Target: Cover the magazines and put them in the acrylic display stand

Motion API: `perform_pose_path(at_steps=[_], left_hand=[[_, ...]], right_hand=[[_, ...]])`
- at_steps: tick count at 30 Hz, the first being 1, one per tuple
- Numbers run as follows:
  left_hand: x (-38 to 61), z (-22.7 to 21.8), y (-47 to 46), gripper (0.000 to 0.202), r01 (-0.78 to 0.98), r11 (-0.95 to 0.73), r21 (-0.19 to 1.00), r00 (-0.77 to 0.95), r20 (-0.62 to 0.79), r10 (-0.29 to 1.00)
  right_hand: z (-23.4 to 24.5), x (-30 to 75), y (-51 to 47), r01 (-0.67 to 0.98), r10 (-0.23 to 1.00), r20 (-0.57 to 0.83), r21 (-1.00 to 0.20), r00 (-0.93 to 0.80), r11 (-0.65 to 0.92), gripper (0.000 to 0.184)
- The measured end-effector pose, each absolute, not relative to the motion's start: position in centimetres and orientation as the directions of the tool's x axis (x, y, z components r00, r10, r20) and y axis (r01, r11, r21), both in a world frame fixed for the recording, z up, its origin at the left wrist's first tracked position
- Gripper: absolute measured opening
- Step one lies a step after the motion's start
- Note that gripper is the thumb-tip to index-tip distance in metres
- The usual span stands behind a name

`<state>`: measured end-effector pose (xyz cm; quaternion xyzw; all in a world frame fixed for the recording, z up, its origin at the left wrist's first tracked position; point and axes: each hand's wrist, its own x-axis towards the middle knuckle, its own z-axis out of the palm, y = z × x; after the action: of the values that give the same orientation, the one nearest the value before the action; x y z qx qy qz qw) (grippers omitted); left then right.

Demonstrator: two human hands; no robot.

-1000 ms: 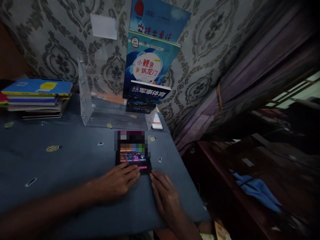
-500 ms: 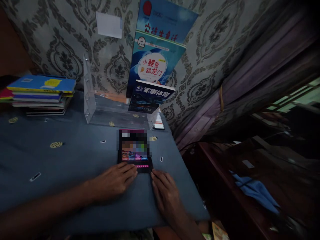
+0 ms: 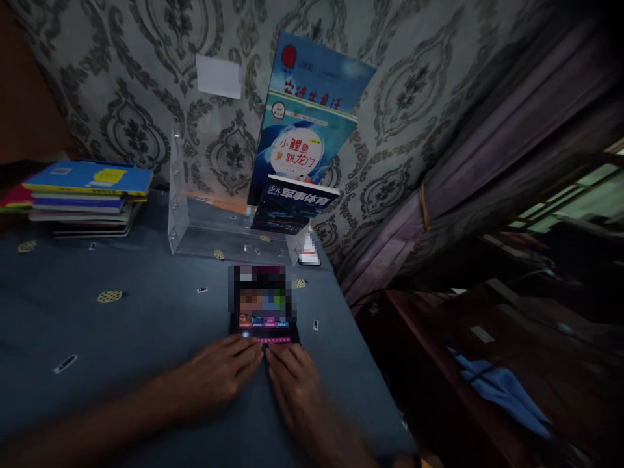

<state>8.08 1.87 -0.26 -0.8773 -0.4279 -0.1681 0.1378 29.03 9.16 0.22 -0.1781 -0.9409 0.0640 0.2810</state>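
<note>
A dark book with a colourful cover (image 3: 263,305) lies flat on the blue tablecloth (image 3: 121,325) in front of me. My left hand (image 3: 217,377) rests palm down on the cloth, fingers stretched out, their tips touching the book's near edge. My right hand (image 3: 292,383) lies flat beside it, fingers extended and touching the same near edge. The two hands sit close together. Neither hand holds anything.
A clear acrylic stand (image 3: 214,214) at the back holds three upright books (image 3: 305,149) against the patterned wall. A stack of books (image 3: 82,195) lies at the far left. The table's edge drops off on the right, beside a curtain (image 3: 463,162) and a blue cloth (image 3: 502,390).
My right hand has slid left from the book's right corner to the middle of its near edge, next to my left hand. The view has tilted slightly.
</note>
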Motion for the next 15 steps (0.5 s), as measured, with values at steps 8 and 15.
perform_pose_path(at_steps=[8, 15], left_hand=[[7.7, -1.7, 1.6, 0.023, 0.840, -0.527, -0.129, 0.507, 0.531, 0.679], [8.3, -2.5, 2.4, 0.016, 0.855, -0.508, -0.105, 0.461, 0.605, 0.650]], right_hand=[[-1.9, 28.8, 10.9, 0.211, 0.225, 0.584, -0.094, -0.780, 0.973, 0.034], [-3.8, 26.9, 11.6, 0.215, 0.171, 0.719, -0.031, -0.674, 0.976, 0.028]])
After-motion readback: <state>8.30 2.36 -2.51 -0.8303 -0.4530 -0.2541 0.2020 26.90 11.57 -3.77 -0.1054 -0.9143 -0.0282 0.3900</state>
